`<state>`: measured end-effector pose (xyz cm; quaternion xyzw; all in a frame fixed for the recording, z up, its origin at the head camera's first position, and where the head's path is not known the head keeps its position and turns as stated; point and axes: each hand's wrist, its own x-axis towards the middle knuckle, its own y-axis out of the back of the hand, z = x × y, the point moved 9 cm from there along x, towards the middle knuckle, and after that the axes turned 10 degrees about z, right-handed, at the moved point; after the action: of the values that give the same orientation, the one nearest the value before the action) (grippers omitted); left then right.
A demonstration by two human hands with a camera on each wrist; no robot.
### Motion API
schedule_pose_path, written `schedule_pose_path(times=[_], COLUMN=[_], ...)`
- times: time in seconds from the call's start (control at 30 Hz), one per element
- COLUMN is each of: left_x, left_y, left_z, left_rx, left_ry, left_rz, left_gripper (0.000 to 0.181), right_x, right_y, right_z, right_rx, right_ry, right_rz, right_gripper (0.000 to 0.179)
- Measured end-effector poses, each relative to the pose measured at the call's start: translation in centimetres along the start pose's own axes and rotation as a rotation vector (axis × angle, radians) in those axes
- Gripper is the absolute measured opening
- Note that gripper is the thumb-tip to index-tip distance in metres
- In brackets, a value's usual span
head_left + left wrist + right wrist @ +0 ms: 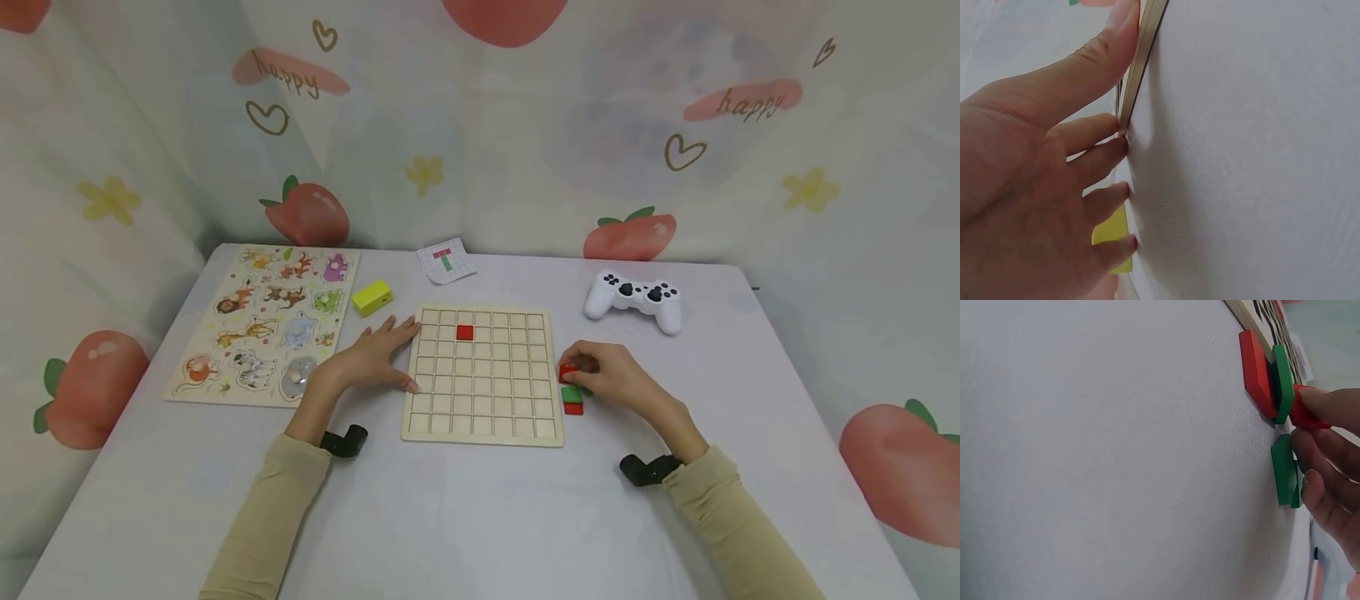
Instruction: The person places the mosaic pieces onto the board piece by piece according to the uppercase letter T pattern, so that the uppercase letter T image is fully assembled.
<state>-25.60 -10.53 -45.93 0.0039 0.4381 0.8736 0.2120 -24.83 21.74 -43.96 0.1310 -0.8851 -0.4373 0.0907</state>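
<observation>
Risk: right hand [611,375] pinches red tile [566,375], finger placement partly hidden | fingertips brushing green tile [572,396] could scatter it | left hand [371,354], fingers spread, could push grid board [483,367] askew

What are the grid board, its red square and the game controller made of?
Grid board: probably matte wood, pale tan. Red square: painted wood or plastic; smooth, even colour leaves it open. Game controller: likely smooth plastic, with rounded white grips.

You could reach in between the left sleeve [273,512] and right sleeve [735,521] to the board [483,367], or up the table's [480,517] right edge, outside the controller [636,295]. Toward the left edge, puzzle [258,315] and block [372,298] stand in the way.
</observation>
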Motion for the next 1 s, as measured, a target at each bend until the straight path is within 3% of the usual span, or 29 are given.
schedule_pose_path(times=[0.2,0.4,0.6,0.83,1.0], left_x=[0.0,0.2,0.1,0.2,0.3], left_y=[0.0,0.0,-0.2,-0.1,-0.2], left_z=[-0.3,-0.4,-0.6,-0.5,-0.6], left_rx=[0.002,-0.010,-0.007,-0.016,-0.009], left_ry=[0.010,0.005,0.012,0.006,0.011], left_rz=[-0.004,0.001,-0.008,-0.007,-0.010], left_gripper=[0.105,0.105,0.106,0.105,0.105], right_x=[0.2,0.7,1.5,3.0,3.6], right_y=[0.4,0.3,-0.1,-0.7,-1.3], right_z=[-0.1,-0.4,-1.2,-2.7,-3.2], right_rx=[0.050,0.238,0.323,0.405,0.445], right_ry=[-0.037,-0.121,-0.138,-0.105,-0.149], right_rz=[0.035,0.026,0.042,0.055,0.038], right_gripper=[0.016,0.021,0.024,0.026,0.031])
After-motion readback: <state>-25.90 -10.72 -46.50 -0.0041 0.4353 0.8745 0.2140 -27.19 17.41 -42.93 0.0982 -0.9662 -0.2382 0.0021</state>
